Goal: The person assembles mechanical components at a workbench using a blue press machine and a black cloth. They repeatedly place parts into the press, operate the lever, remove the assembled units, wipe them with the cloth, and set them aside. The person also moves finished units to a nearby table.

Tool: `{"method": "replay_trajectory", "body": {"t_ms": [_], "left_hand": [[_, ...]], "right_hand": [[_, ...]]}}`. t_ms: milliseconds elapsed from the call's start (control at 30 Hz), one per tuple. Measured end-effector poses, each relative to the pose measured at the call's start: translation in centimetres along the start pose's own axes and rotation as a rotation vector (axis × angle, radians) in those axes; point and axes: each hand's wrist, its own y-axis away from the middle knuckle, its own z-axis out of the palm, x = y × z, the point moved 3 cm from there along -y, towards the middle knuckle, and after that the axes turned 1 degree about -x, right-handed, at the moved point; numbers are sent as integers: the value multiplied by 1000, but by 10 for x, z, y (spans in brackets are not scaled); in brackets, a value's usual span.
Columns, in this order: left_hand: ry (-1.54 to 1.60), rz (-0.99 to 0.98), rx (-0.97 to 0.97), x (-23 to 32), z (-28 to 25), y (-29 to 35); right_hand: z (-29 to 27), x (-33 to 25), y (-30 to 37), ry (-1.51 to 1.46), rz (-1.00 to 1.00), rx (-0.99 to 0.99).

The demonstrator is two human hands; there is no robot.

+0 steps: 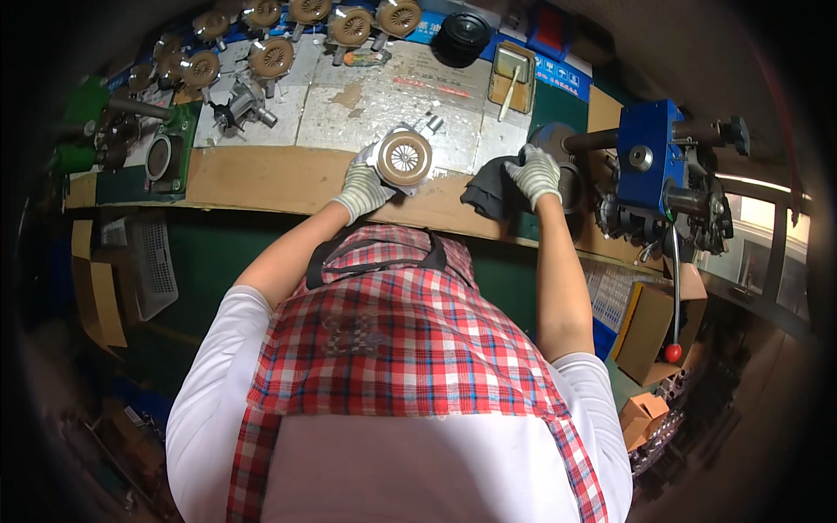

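Note:
My left hand, in a striped knit glove, is closed on the left side of a round metal part with a brown ring face, a bright slotted centre and a pipe stub at its upper right. The part is at the front of the bench, facing up. My right hand, gloved alike, grips a black cloth near the bench's front edge. Part of the cloth spreads out to the left of that hand; its fingertips are partly hidden.
Several similar brown-faced parts stand along the back left, near a bare metal casting. A tray with a brush and a black round container sit at the back. A blue lever press stands right, a green fixture left.

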Motion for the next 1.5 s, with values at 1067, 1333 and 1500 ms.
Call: {"method": "replay_trajectory", "body": {"t_ms": [1067, 1333, 1500], "left_hand": [[490, -79, -809, 77, -173, -5], [-406, 224, -273, 68, -171, -34], [187, -61, 0, -14, -109, -72]], "right_hand": [[-116, -152, 102, -959, -666, -84], [-60, -145, 56, -508, -285, 1], [7, -142, 32, -870, 227, 216]]}}
